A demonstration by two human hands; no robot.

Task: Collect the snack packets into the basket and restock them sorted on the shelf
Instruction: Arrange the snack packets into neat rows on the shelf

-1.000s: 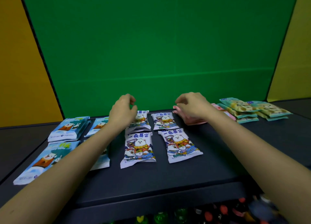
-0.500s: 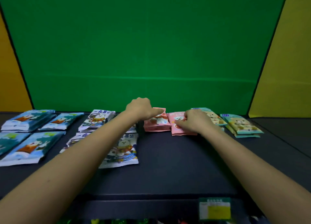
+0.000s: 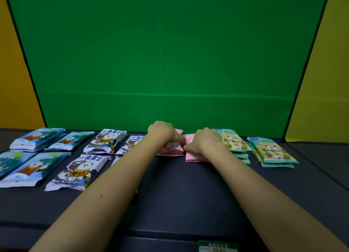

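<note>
Since both hands have left the white packets (image 3: 79,171) near the shelf's (image 3: 179,195) front edge, they now rest on the pink stacks toward the back: left hand (image 3: 162,133) curled over one stack (image 3: 171,150), right hand (image 3: 204,141) pinching the other (image 3: 194,157). Sorting looks nearly finished; no basket in view.

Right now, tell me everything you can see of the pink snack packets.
The pink snack packets lie flat in two small stacks, side by side at the back middle of the dark shelf. They look like thin glossy film with crimped ends and a pale printed figure, too blurred to read. The left hand rests on the left stack, the right hand on the right one. White packets lie to their left, teal ones to their right.
</note>
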